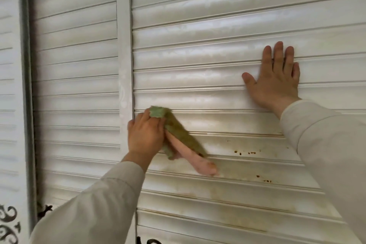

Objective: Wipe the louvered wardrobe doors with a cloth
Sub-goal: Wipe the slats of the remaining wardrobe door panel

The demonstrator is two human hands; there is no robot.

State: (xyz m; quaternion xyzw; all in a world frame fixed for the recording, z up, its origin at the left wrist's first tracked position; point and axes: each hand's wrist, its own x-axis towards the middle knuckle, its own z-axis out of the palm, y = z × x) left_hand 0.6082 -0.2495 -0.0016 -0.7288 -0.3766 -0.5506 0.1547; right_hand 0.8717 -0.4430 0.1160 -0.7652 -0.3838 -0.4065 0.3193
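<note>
1. green and pink cloth is gripped in our left hand, fingers curled round it, pressed on the front louvered door just beside its frame post.
2. our right hand lies flat with fingers straight on slats higher up, well apart from the cloth.
3. brown specks dot the slats near the cloth's trailing end.
4. behind, a second louvered door sits left.

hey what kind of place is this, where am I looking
Probably a room in a home, likely a bedroom, close up to a white louvered wardrobe door. A second sliding louvered panel sits behind it, and the left hand wipes the slats with a green and pink cloth, as in household cleaning.
</note>
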